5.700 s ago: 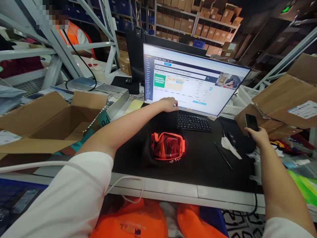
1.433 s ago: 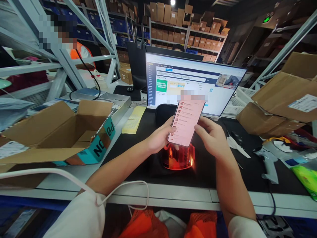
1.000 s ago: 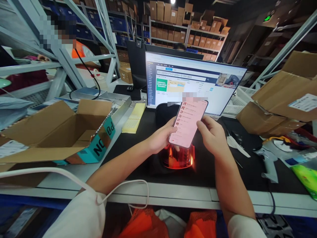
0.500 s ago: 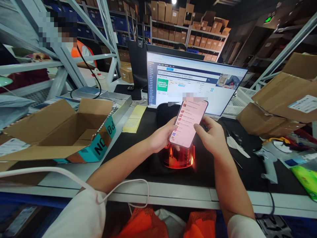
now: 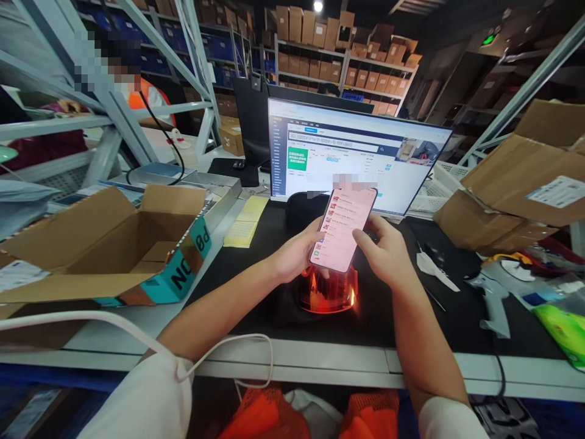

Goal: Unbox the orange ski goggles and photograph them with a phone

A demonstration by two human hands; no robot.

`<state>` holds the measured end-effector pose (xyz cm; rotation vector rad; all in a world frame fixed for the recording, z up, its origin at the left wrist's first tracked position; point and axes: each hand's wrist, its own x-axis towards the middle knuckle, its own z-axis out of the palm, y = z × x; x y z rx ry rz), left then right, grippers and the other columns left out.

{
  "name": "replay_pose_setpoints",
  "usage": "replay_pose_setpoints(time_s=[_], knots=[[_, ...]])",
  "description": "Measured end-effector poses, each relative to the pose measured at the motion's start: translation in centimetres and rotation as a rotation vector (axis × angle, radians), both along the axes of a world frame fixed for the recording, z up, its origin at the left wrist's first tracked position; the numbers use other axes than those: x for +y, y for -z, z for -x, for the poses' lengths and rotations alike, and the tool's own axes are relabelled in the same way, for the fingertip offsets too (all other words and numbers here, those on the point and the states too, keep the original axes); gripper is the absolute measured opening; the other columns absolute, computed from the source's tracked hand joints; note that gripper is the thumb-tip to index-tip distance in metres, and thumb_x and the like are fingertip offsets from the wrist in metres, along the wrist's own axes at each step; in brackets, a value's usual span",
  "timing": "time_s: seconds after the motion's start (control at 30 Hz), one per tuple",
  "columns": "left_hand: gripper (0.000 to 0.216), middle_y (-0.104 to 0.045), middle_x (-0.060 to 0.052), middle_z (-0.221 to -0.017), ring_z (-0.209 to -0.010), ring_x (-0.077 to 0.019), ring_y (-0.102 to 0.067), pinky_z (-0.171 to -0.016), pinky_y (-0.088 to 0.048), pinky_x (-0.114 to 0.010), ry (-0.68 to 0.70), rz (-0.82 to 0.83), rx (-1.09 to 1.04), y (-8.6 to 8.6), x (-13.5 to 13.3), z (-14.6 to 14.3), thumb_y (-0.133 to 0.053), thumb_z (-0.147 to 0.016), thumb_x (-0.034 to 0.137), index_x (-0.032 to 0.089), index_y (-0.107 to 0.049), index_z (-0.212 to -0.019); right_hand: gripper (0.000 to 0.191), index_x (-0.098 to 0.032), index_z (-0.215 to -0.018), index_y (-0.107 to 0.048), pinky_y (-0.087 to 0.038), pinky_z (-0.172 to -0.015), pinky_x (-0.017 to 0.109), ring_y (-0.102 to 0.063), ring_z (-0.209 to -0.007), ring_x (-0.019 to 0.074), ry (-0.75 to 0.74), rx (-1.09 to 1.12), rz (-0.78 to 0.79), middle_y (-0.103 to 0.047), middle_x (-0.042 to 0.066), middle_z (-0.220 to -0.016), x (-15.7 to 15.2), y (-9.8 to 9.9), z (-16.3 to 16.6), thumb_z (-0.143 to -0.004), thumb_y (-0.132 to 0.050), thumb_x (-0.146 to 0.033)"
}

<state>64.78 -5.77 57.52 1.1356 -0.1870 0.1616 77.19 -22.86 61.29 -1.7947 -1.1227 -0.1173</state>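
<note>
A smartphone point(image 5: 342, 231) with a lit, pinkish list on its screen is held upright and slightly tilted in front of me. My left hand point(image 5: 299, 251) grips its left edge, the thumb on the lower left of the screen. On the other side my right hand point(image 5: 381, 250) holds the right edge, its thumb over the screen's right side. Below the phone a red-orange, see-through glowing object point(image 5: 328, 292) rests on the black desk mat point(image 5: 260, 311); the phone and my fingers cover its upper part. A lit monitor point(image 5: 315, 155) stands behind the phone.
An open cardboard box point(image 5: 114, 244) and yellow notepads point(image 5: 247, 221) lie at left. To the right are a barcode scanner point(image 5: 493, 305), stacked cardboard boxes point(image 5: 498, 207) and a green packet point(image 5: 560, 329). A white cable point(image 5: 91, 315) crosses my left arm. A person in an orange vest point(image 5: 148, 100) is beyond the frame.
The list on the phone's screen has scrolled upward. Both hands still hold the phone in nearly the same place; the whole view has shifted slightly.
</note>
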Motion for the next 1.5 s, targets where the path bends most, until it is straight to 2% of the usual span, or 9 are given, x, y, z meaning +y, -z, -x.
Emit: replay_pose_setpoints(time_s=[0.27, 0.43, 0.57, 0.8, 0.97, 1.1, 1.23, 1.33, 1.5], knots=[[0.068, -0.077, -0.011, -0.119, -0.073, -0.0197, -0.077, -0.048, -0.057, -0.022, 0.003, 0.014, -0.012, 0.3, 0.4, -0.1, -0.058, -0.100, 0.036, 0.025, -0.037, -0.164, 0.032, -0.022, -0.116, -0.073, -0.056, -0.094, 0.044, -0.073, -0.105, 0.0290, 0.003, -0.013, 0.009, -0.081, 0.010, -0.117, 0.4, 0.0, 0.0, -0.090, -0.067, -0.040], [0.071, -0.073, -0.012, -0.133, -0.081, -0.0222, -0.077, -0.052, -0.062, -0.027, -0.025, 0.016, -0.003, 0.3, 0.3, -0.1, -0.061, -0.098, 0.038, 0.026, -0.037, -0.164, 0.034, -0.021, -0.115, -0.074, -0.055, -0.087, 0.041, -0.073, -0.100, 0.0276, 0.023, -0.017, 0.000, -0.081, 0.010, -0.113, 0.4, 0.4, -0.3, -0.099, -0.057, -0.045], [0.072, -0.073, -0.012, -0.132, -0.078, -0.0213, -0.077, -0.051, -0.062, -0.027, -0.007, 0.019, -0.012, 0.4, 0.4, -0.3, -0.059, -0.098, 0.038, 0.026, -0.035, -0.166, 0.039, -0.021, -0.118, -0.074, -0.054, -0.090, 0.042, -0.073, -0.104, 0.0280, -0.008, 0.002, -0.013, -0.081, 0.010, -0.116, 0.4, 0.5, -0.5, -0.102, -0.054, -0.050], [0.073, -0.077, -0.012, -0.124, -0.068, -0.0184, -0.076, -0.049, -0.059, -0.024, 0.041, 0.016, -0.043, 0.7, 0.8, -0.6, -0.057, -0.099, 0.038, 0.025, -0.032, -0.166, 0.031, -0.020, -0.117, -0.075, -0.056, -0.094, 0.043, -0.073, -0.105, 0.0284, -0.007, -0.003, -0.018, -0.081, 0.010, -0.117, 0.9, 0.5, -0.4, -0.093, -0.062, -0.035], [0.071, -0.072, -0.013, -0.137, -0.092, -0.0254, -0.079, -0.054, -0.064, -0.027, 0.003, 0.018, -0.043, 0.7, 0.9, -0.6, -0.058, -0.098, 0.040, 0.025, -0.036, -0.165, 0.043, -0.021, -0.122, -0.075, -0.056, -0.094, 0.043, -0.073, -0.110, 0.0300, -0.013, 0.006, -0.045, -0.080, 0.011, -0.118, 0.9, 0.9, -0.7, -0.103, -0.053, -0.052], [0.067, -0.070, -0.012, -0.140, -0.092, -0.0251, -0.078, -0.056, -0.066, -0.031, -0.034, 0.029, -0.055, 0.5, 1.3, -0.6, -0.059, -0.098, 0.038, 0.026, -0.041, -0.161, 0.052, -0.022, -0.140, -0.068, -0.056, -0.097, 0.045, -0.074, -0.110, 0.0295, -0.044, -0.001, -0.053, -0.080, 0.011, -0.119, 0.9, 1.3, -0.7, -0.102, -0.057, -0.056], [0.053, -0.072, -0.009, -0.136, -0.088, -0.0222, -0.078, -0.058, -0.066, -0.028, -0.101, 0.062, -0.072, 0.6, 1.9, -0.8, -0.061, -0.097, 0.034, 0.025, -0.052, -0.148, 0.058, -0.023, -0.149, -0.062, -0.057, -0.098, 0.047, -0.074, -0.110, 0.0294, -0.056, -0.012, -0.057, -0.080, 0.011, -0.119, 1.0, 1.5, -0.5, -0.099, -0.063, -0.052], [0.047, -0.074, -0.008, -0.131, -0.087, -0.0229, -0.078, -0.057, -0.067, -0.029, -0.154, 0.071, -0.059, 0.7, 2.1, -1.0, -0.063, -0.095, 0.034, 0.024, -0.056, -0.140, 0.057, -0.023, -0.148, -0.063, -0.057, -0.099, 0.048, -0.074, -0.112, 0.0298, -0.065, -0.026, -0.055, -0.080, 0.012, -0.121, 1.2, 1.5, -0.3, -0.098, -0.064, -0.050], [0.048, -0.075, -0.009, -0.128, -0.088, -0.0260, -0.079, -0.053, -0.066, -0.031, -0.186, 0.058, -0.026, 0.7, 2.0, -1.1, -0.065, -0.092, 0.036, 0.022, -0.057, -0.137, 0.044, -0.021, -0.134, -0.072, -0.057, -0.102, 0.048, -0.074, -0.111, 0.0294, -0.108, -0.054, -0.048, -0.079, 0.012, -0.125, 1.6, 1.5, 0.0, -0.099, -0.061, -0.046]])
